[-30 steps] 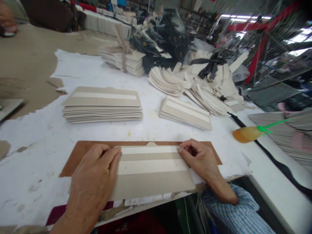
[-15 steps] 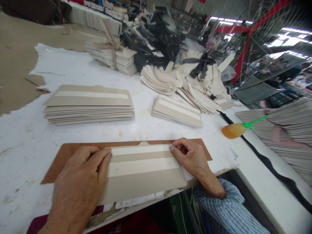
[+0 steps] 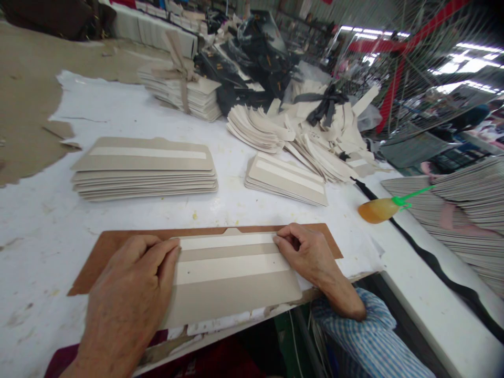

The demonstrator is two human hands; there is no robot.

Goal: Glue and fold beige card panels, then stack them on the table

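A beige card panel (image 3: 232,286) with two white strips lies on a brown board (image 3: 118,244) at the table's near edge. My left hand (image 3: 129,294) lies over the panel's left end, fingers together and pressing down on it. My right hand (image 3: 307,254) is curled at the right end, fingertips pinching the end of the upper white strip (image 3: 226,242).
A stack of similar panels (image 3: 144,168) sits behind on the left, a smaller stack (image 3: 285,178) to the right. Piles of cut pieces (image 3: 307,136) and a tied bundle (image 3: 181,86) crowd the back. An amber glue bottle (image 3: 380,209) with green nozzle lies at right.
The view shifted a little to the right between the first frame and now. Both hands stay at the panel's ends, barely moving.
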